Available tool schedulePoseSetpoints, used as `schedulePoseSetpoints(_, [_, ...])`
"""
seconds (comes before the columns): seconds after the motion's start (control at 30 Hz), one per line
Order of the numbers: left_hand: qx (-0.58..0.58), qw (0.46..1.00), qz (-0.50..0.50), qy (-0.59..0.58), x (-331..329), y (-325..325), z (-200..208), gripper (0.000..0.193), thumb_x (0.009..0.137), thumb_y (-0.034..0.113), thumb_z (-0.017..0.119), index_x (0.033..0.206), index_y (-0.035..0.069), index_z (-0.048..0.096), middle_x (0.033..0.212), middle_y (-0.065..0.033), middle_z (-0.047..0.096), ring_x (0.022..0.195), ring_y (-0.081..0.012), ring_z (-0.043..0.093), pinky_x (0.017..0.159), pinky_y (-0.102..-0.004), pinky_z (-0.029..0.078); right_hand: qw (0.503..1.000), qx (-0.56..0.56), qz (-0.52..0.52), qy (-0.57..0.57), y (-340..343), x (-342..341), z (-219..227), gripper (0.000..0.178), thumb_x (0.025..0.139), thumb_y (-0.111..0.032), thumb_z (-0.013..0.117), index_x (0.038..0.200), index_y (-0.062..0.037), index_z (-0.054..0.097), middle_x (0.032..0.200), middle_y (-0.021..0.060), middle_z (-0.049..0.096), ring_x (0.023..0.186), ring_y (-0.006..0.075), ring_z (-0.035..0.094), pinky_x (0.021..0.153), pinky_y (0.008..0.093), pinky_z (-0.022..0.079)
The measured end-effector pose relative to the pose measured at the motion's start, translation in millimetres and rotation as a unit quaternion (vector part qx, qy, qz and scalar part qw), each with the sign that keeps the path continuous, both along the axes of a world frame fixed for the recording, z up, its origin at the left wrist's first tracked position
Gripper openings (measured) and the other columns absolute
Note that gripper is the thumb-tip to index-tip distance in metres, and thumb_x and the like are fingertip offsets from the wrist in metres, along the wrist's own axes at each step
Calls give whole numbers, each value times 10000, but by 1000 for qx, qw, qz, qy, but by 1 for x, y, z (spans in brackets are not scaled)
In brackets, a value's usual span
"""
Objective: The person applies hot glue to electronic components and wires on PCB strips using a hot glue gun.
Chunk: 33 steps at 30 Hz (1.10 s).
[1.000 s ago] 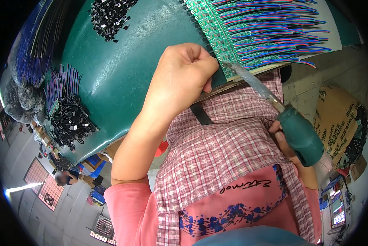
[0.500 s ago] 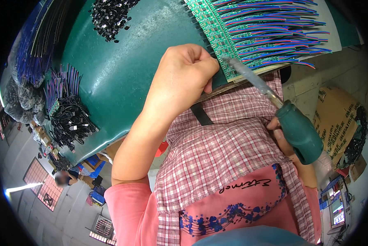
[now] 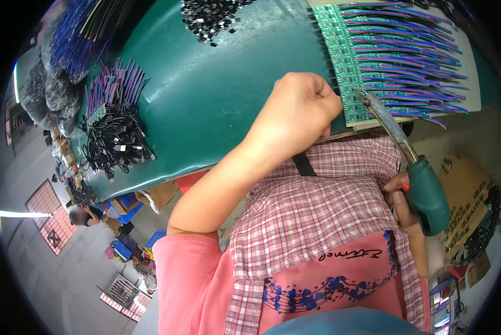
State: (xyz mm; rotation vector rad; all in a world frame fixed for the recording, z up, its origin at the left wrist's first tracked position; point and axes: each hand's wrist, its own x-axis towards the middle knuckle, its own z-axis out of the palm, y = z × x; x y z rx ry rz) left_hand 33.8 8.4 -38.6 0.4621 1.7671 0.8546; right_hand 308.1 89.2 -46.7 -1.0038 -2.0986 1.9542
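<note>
My left hand (image 3: 303, 109) is closed, thumb against curled fingers, at the left edge of a green circuit board panel (image 3: 345, 72), close to its near end. Whatever it pinches is hidden. In my right hand (image 3: 398, 192) is a soldering iron (image 3: 429, 195) with a thick dark green handle; only some fingers show behind it. Its metal shaft points up and left, with the tip over the near part of the boards. Whether the tip touches them I cannot tell. Rows of red, blue and black wires (image 3: 412, 61) run rightward from the panel.
A green mat (image 3: 217, 100) covers the table. Black small parts (image 3: 211, 19) are heaped at the far side. Coiled black cables (image 3: 116, 139) lie at left, beside purple wire bundles (image 3: 116, 84). A brown carton (image 3: 468, 195) stands below the table on the right.
The whole scene has shifted right and down in the picture as the head view moved. My left hand stays by the panel's left edge, and the iron's tip remains over its near end.
</note>
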Motion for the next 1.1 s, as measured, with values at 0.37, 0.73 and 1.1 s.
schedulePoseSetpoints(0.37, [94,691,-75,713,-87,-29,-28,103,853,104,621,937,60,658,848,-93,614,722,-284,609,639,-362,474,997,-48,-65,0,-3,-15,7,225,833,-67,617,1040,12,575,871,57,623,743,114,552,667,253,447])
schedulePoseSetpoints(0.73, [252,936,-72,236,6,-30,13,151,797,-36,641,944,-29,606,863,-118,647,737,-177,625,664,-264,494,988,-87,-108,73,-10,-57,18,268,820,-55,610,1072,-21,525,888,79,579,707,102,540,648,242,462])
schedulePoseSetpoints(1.1, [378,891,-115,223,47,-32,5,246,742,-83,702,938,-13,571,893,-102,660,730,-173,640,618,-251,498,994,-4,-73,81,-12,-77,13,147,839,-3,628,985,-1,617,880,58,636,774,132,596,681,268,482])
